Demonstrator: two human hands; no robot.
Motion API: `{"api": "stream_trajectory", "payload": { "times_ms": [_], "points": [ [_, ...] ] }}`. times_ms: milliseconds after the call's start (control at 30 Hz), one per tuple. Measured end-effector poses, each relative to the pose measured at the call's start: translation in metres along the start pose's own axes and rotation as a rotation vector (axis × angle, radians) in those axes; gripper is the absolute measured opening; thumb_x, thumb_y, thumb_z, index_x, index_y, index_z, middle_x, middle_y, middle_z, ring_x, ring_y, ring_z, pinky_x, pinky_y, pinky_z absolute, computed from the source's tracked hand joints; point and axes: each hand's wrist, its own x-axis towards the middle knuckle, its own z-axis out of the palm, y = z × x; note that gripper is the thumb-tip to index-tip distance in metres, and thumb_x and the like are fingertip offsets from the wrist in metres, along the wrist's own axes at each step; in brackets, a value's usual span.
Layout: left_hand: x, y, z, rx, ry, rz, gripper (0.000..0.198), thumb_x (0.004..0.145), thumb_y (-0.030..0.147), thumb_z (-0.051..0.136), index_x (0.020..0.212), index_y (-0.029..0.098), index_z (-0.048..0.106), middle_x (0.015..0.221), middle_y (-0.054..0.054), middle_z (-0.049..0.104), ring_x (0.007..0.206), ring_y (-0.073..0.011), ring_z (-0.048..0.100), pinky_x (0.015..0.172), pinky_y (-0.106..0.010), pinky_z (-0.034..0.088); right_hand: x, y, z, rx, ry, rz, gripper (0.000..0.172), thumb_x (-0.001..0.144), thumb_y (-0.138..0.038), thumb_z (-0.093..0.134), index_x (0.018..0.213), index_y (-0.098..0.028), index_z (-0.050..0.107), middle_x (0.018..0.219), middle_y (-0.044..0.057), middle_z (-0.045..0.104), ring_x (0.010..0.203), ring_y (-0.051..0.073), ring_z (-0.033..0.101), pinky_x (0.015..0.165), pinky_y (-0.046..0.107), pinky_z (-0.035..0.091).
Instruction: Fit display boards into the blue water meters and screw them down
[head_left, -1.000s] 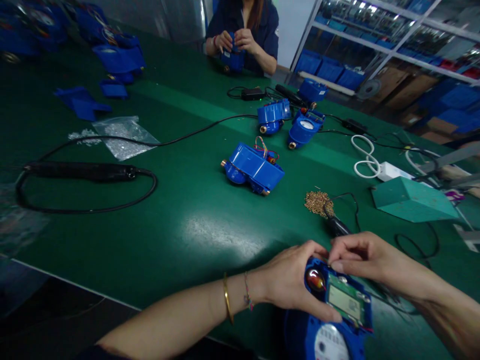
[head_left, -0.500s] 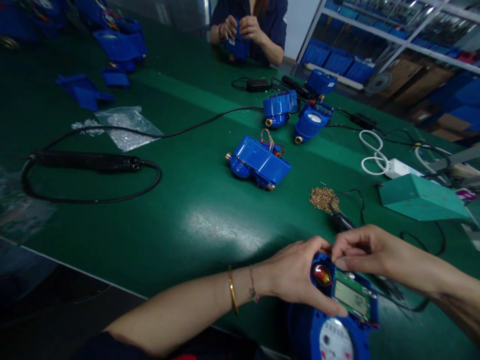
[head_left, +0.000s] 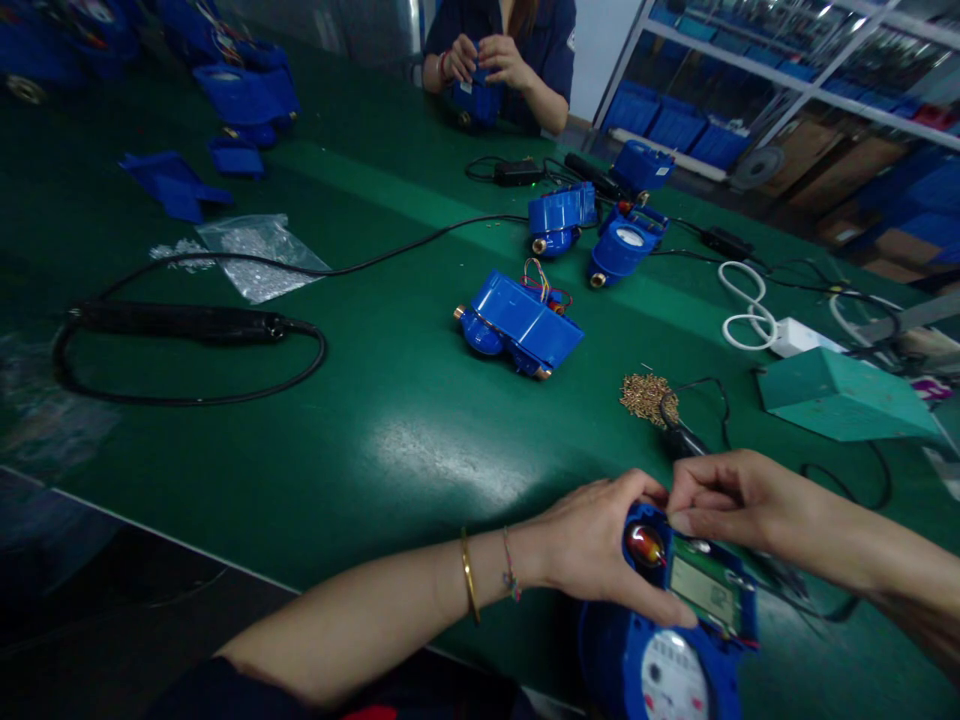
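At the lower right lies a blue water meter (head_left: 604,650) with a round white dial and an uncovered compartment. Inside the compartment show a green circuit board with a grey display (head_left: 703,590) and a shiny cylindrical part (head_left: 643,544). My left hand (head_left: 600,545) grips the meter across its side, thumb along the display's edge. At the compartment's far edge, the fingers of my right hand (head_left: 720,500) are pinched together; whatever they hold is hidden. A pile of small brass screws (head_left: 649,398) and a black-handled tool (head_left: 682,440) lie just beyond.
Another blue meter (head_left: 517,320) with loose wires lies mid-table; several more stand behind it. A bag of small clear parts (head_left: 262,260) and a black corded tool (head_left: 180,322) are at left. A green block (head_left: 844,395) sits at right. Across the table, a co-worker's hands (head_left: 484,62) hold a meter.
Almost nothing differs. The view has shifted very slightly, and both hands keep their places on the meter.
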Motion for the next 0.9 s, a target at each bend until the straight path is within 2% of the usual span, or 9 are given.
{"api": "stream_trajectory", "payload": {
  "times_ms": [133, 233, 367, 433, 467, 567, 700, 800, 900],
  "points": [
    [-0.001, 0.0, 0.001, 0.011, 0.004, -0.024, 0.074, 0.054, 0.035, 0.088, 0.117, 0.019, 0.053, 0.12, -0.012, 0.066, 0.107, -0.0334, 0.064, 0.091, -0.047, 0.05, 0.004, -0.007, 0.0, 0.06, 0.026, -0.029, 0.053, 0.06, -0.048, 0.085, 0.057, -0.019, 0.042, 0.053, -0.007, 0.039, 0.051, 0.007, 0.029, 0.05, 0.021, 0.023],
    [-0.002, 0.002, 0.0, -0.009, 0.006, -0.041, 0.075, 0.053, 0.035, 0.089, 0.118, 0.02, 0.053, 0.121, -0.012, 0.066, 0.109, -0.0332, 0.063, 0.091, -0.045, 0.05, 0.002, -0.006, -0.012, 0.055, 0.073, -0.074, 0.046, 0.064, -0.055, 0.081, 0.06, -0.018, 0.054, 0.058, -0.003, 0.052, 0.055, 0.01, 0.044, 0.055, 0.023, 0.036],
    [-0.002, 0.001, -0.001, -0.001, 0.0, -0.065, 0.078, 0.052, 0.036, 0.09, 0.119, 0.022, 0.054, 0.121, -0.01, 0.066, 0.108, -0.032, 0.064, 0.087, -0.041, 0.051, -0.003, 0.029, -0.037, -0.229, 0.484, -0.145, 0.047, 0.078, -0.062, 0.06, 0.096, -0.02, 0.07, 0.095, 0.01, 0.071, 0.084, 0.024, 0.065, 0.075, 0.034, 0.051],
    [-0.002, 0.0, -0.001, 0.004, 0.0, -0.08, 0.079, 0.05, 0.037, 0.09, 0.119, 0.022, 0.054, 0.12, -0.01, 0.066, 0.106, -0.0314, 0.064, 0.086, -0.04, 0.052, 0.001, 0.057, -0.04, -0.525, 0.683, -0.045, 0.048, 0.077, -0.053, 0.058, 0.109, -0.019, 0.067, 0.101, 0.012, 0.07, 0.087, 0.028, 0.067, 0.078, 0.039, 0.052],
    [-0.002, 0.0, -0.001, 0.003, 0.005, -0.082, 0.08, 0.05, 0.037, 0.09, 0.119, 0.022, 0.054, 0.12, -0.01, 0.066, 0.106, -0.031, 0.064, 0.085, -0.039, 0.052, 0.005, 0.071, -0.038, -0.584, 0.717, 0.0, 0.051, 0.073, -0.046, 0.062, 0.114, -0.017, 0.066, 0.103, 0.015, 0.069, 0.089, 0.031, 0.066, 0.079, 0.042, 0.051],
    [-0.002, -0.001, 0.0, 0.002, 0.02, -0.067, 0.08, 0.049, 0.037, 0.09, 0.119, 0.021, 0.055, 0.12, -0.01, 0.065, 0.105, -0.0299, 0.063, 0.085, -0.038, 0.052, 0.019, 0.105, -0.023, -0.643, 0.774, 0.081, 0.049, 0.065, -0.029, 0.064, 0.11, -0.01, 0.065, 0.096, 0.02, 0.067, 0.087, 0.037, 0.065, 0.076, 0.044, 0.049],
    [-0.002, -0.001, -0.001, 0.022, 0.014, -0.056, 0.077, 0.051, 0.037, 0.089, 0.118, 0.021, 0.054, 0.119, -0.01, 0.065, 0.103, -0.0289, 0.064, 0.085, -0.04, 0.052, 0.019, 0.12, -0.01, -0.604, 0.787, 0.078, 0.028, 0.067, -0.027, 0.057, 0.092, -0.015, 0.062, 0.088, 0.015, 0.066, 0.076, 0.03, 0.064, 0.07, 0.038, 0.047],
    [-0.002, -0.002, -0.001, 0.009, 0.011, -0.057, 0.077, 0.052, 0.036, 0.089, 0.119, 0.022, 0.053, 0.121, -0.011, 0.065, 0.104, -0.0296, 0.064, 0.086, -0.042, 0.051, -0.007, 0.12, -0.017, -0.53, 0.825, 0.059, 0.035, 0.073, -0.038, 0.055, 0.102, -0.019, 0.057, 0.084, 0.01, 0.066, 0.072, 0.028, 0.062, 0.067, 0.036, 0.047],
    [-0.002, -0.002, -0.001, -0.003, 0.002, -0.031, 0.077, 0.054, 0.036, 0.088, 0.121, 0.022, 0.053, 0.122, -0.01, 0.065, 0.106, -0.0296, 0.063, 0.088, -0.042, 0.051, -0.049, 0.119, -0.036, -0.294, 0.846, 0.049, 0.039, 0.082, -0.052, 0.048, 0.105, -0.022, 0.053, 0.079, 0.011, 0.066, 0.071, 0.03, 0.06, 0.063, 0.037, 0.046]
  ]
}}
